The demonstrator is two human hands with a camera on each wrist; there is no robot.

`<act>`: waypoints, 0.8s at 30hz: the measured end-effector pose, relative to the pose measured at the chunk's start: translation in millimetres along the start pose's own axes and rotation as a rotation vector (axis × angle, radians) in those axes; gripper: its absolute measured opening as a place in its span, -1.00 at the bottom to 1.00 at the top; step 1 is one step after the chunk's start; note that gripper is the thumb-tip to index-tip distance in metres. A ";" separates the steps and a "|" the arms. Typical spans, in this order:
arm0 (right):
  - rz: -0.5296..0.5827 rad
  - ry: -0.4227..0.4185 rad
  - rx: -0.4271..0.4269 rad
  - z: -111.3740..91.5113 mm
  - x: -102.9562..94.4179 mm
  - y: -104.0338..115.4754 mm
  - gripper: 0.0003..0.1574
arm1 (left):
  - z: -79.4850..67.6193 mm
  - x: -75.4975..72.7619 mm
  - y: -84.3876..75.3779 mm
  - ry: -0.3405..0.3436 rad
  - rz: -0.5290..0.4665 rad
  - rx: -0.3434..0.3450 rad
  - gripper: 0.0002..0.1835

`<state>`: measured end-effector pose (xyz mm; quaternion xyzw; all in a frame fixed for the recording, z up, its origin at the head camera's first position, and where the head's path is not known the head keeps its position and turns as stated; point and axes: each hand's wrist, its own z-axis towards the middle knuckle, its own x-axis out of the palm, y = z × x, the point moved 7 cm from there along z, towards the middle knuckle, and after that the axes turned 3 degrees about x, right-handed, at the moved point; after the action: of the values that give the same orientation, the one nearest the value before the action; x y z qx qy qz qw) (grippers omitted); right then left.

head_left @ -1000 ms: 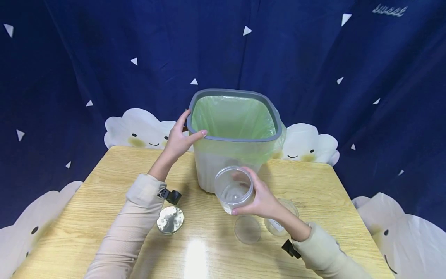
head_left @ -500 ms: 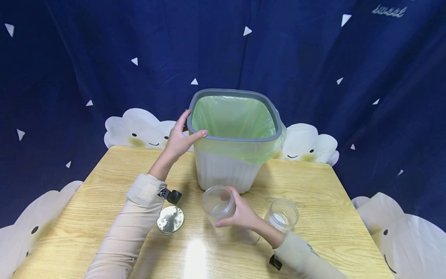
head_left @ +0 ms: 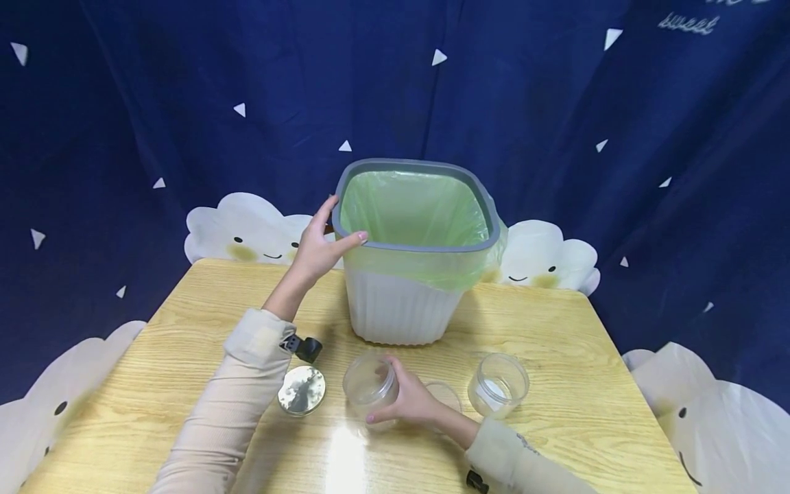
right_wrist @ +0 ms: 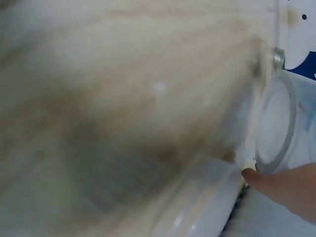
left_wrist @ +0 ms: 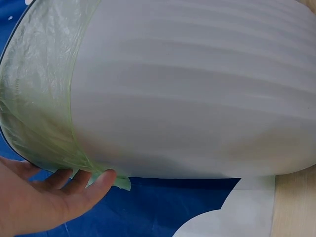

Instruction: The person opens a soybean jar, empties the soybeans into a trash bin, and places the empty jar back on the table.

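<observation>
A white trash can (head_left: 401, 309) with a grey rim and a green bag lining (head_left: 426, 264) stands on the table. My left hand (head_left: 319, 250) grips its left corner, thumb over the front of the rim; fingers touch the outside in the left wrist view. My right hand (head_left: 410, 398) grips a clear plastic jar (head_left: 364, 381) by its right side, in front of the can. The jar's mouth faces up in the head view, and its round base shows in the right wrist view.
A second clear jar (head_left: 503, 381) with a white patch stands on the right. Behind my right hand lies a clear round disc (head_left: 446, 392), partly covered. A shiny round lid (head_left: 301, 390) lies beside my left forearm. The wooden table (head_left: 555, 357) ends before a blue curtain (head_left: 395, 82).
My right hand has carried the clear jar down and left, away from the trash can's front. This uncovers the second jar. My left hand has stayed on the rim.
</observation>
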<state>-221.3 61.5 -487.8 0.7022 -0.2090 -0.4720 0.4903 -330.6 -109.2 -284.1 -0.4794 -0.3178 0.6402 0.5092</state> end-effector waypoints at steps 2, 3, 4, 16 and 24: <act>-0.010 -0.001 -0.006 -0.2 2.8 -2.0 0.32 | 0.6 0.5 1.4 -0.004 0.002 0.009 -0.08; -0.011 -0.003 -0.011 -0.2 3.9 -2.5 0.32 | 0.7 0.5 1.6 -0.007 0.003 0.011 -0.08; -0.011 -0.004 -0.014 -0.3 4.9 -3.0 0.32 | 0.7 0.6 1.6 -0.010 0.005 0.013 -0.07; -0.134 -0.049 -0.009 -1.7 9.1 -5.4 0.49 | 0.3 2.2 1.3 0.017 0.019 0.004 -0.08; -0.128 -0.022 -0.085 -14.3 -11.5 20.4 0.45 | -11.3 0.6 2.7 0.033 0.031 0.047 -0.13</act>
<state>-210.8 68.3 -463.4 0.6874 -0.1487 -0.5183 0.4864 -320.9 -110.3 -290.5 -0.4828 -0.2869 0.6474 0.5153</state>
